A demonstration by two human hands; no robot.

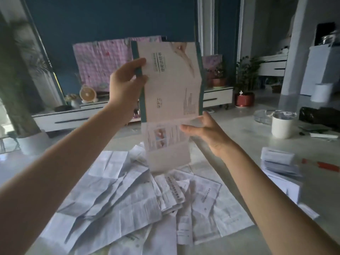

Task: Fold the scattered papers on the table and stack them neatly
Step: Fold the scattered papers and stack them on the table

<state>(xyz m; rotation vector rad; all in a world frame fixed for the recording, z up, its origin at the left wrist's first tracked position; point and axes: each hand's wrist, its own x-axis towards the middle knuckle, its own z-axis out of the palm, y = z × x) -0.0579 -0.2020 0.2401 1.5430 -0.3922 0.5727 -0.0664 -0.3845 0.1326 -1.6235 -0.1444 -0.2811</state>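
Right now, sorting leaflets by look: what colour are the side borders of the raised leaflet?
Dark teal borders on the leaflet, head view.

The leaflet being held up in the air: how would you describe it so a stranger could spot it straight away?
Find the pale table strewn with creased white paper sheets. Above that heap, a left hand and a right hand hold up one long, fold-creased paper leaflet. Unlike the plain sheets lying flat, it has dark teal strips down both long edges.
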